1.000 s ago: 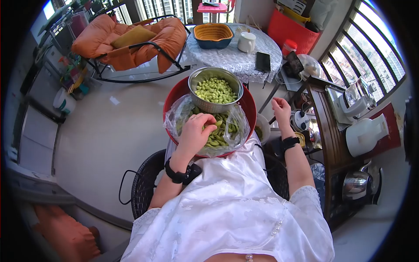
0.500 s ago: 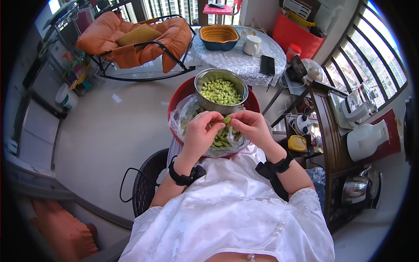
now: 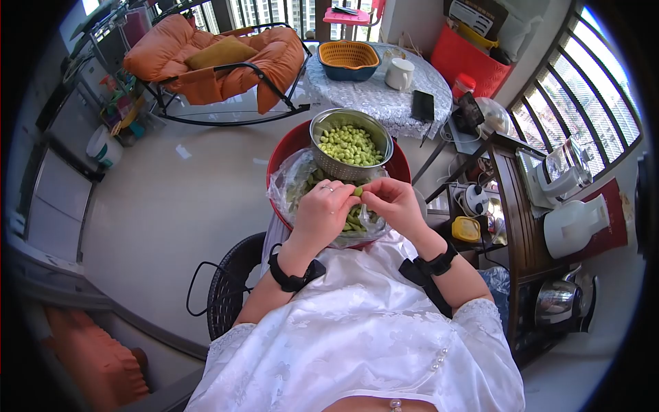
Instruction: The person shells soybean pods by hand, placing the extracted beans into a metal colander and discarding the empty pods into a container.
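Note:
A green pod (image 3: pixel 358 191) is pinched between my left hand (image 3: pixel 325 209) and my right hand (image 3: pixel 395 204), whose fingertips nearly meet. Under them, more green pods (image 3: pixel 355 221) lie in a clear plastic bag (image 3: pixel 280 184) inside a red basin (image 3: pixel 281 152) on my lap. At the basin's far side rests a perforated metal colander (image 3: pixel 330 165) with shelled green beans (image 3: pixel 351 144) in it. Both of my wrists wear black bands.
Beyond the basin, a round table (image 3: pixel 328 88) bears a yellow and blue basket (image 3: pixel 348 60), a white mug (image 3: pixel 399 73) and a phone (image 3: pixel 423 106). An orange rocking chair (image 3: pixel 206 65) is at the far left. A dark wooden shelf (image 3: pixel 511 206) stands to the right.
My right hand has come in from the right side to meet my left hand over the basin. Both now hold the pod, and less of it shows than half a second ago.

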A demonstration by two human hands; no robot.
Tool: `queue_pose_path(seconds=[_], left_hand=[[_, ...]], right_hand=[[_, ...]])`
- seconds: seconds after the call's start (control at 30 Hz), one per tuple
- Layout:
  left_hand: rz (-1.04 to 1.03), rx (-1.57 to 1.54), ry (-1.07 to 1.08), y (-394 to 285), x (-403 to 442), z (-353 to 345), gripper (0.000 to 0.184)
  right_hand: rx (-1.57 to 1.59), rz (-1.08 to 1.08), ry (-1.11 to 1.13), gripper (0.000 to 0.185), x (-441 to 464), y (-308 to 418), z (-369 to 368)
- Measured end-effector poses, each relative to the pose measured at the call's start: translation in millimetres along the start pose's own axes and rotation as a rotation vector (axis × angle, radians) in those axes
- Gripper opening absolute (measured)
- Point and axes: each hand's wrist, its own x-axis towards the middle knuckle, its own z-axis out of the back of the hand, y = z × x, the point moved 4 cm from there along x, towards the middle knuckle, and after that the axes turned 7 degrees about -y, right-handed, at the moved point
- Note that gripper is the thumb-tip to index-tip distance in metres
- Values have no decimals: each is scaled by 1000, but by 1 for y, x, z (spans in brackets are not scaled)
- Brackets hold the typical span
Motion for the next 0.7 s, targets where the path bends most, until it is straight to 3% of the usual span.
queue_pose_path(seconds=[0.23, 0.7], left_hand=[[-42, 20, -31, -7, 1, 0, 9], [-5, -14, 30, -6, -2, -3, 14]], right_hand=[[98, 14, 34, 9, 2, -7, 1], [271, -12, -24, 4, -5, -16, -11]])
